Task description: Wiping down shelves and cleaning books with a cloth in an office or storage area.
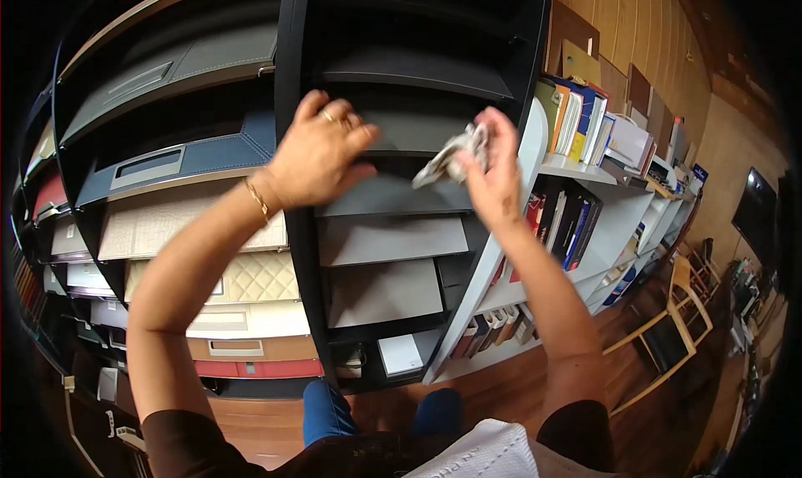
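A crumpled grey-white cloth [455,156] is pinched in my right hand [498,165], its loose end pointing left in front of a dark shelf. My left hand [324,154] is raised near the black upright [291,77] between two shelf columns. Its fingers are loosely bent and apart, with nothing seen in them; whether it touches anything I cannot tell. Behind both hands, grey shelf boards [393,237] step down inside the black shelving unit. A blue leather-look panel [192,159] with a framed slot lies on the shelf left of my left wrist.
Several leather-look panels, among them a quilted cream one [255,279] and a red one [267,369], fill the left column. White bookshelves [578,171] with books stand to the right. A wooden chair [668,328] is farther right. White paper [401,354] lies low in the middle column.
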### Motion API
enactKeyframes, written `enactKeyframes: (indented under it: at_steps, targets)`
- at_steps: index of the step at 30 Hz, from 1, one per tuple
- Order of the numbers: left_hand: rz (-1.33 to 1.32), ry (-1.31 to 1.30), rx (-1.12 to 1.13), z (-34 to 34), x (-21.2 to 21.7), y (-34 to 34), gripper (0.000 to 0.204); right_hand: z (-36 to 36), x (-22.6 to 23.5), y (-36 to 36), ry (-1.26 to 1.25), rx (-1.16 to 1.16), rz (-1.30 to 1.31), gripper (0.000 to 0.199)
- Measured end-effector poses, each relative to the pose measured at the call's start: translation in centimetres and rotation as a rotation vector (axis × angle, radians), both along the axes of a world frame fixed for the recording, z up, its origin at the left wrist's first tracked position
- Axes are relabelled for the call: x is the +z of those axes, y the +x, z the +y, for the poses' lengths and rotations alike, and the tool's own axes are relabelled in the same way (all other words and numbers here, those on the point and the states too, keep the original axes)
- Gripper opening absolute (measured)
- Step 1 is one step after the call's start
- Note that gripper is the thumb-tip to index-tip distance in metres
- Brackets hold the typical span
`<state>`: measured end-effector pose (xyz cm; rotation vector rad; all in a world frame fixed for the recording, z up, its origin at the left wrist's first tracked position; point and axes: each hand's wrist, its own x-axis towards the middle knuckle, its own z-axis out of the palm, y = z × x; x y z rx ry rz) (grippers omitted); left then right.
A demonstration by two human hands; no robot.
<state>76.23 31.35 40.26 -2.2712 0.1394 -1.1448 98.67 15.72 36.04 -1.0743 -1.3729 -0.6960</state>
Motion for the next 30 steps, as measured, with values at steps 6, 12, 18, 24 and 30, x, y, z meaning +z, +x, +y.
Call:
enactKeyframes:
  at_steps: [6,12,18,24,30]
  targets:
    - [-0.109,0.228,0.255,6.8,4.1,-1.3,0.011,-1.8,6.4,8.4,-0.174,-0.819,-0.515,0.031]
    - [-0.175,0.149,0.000,8.6,1.5,0.1,0.012,-0.5,1.6,10.8,-0.368,-1.155,-0.888,0.045]
    - [-0.143,0.186,0.194,7.6,2.5,1.0,0.022,2.5,3.5,11.6,-0.587,-1.355,-1.081,0.043]
    - [-0.190,0.157,0.161,8.3,1.7,0.8,0.024,8.0,6.1,12.6,-0.757,-1.282,-0.899,0.018]
    - [-0.219,0.153,0.110,7.8,2.0,1.3,0.022,10.6,8.3,17.2,-0.734,-1.068,-0.413,0.028]
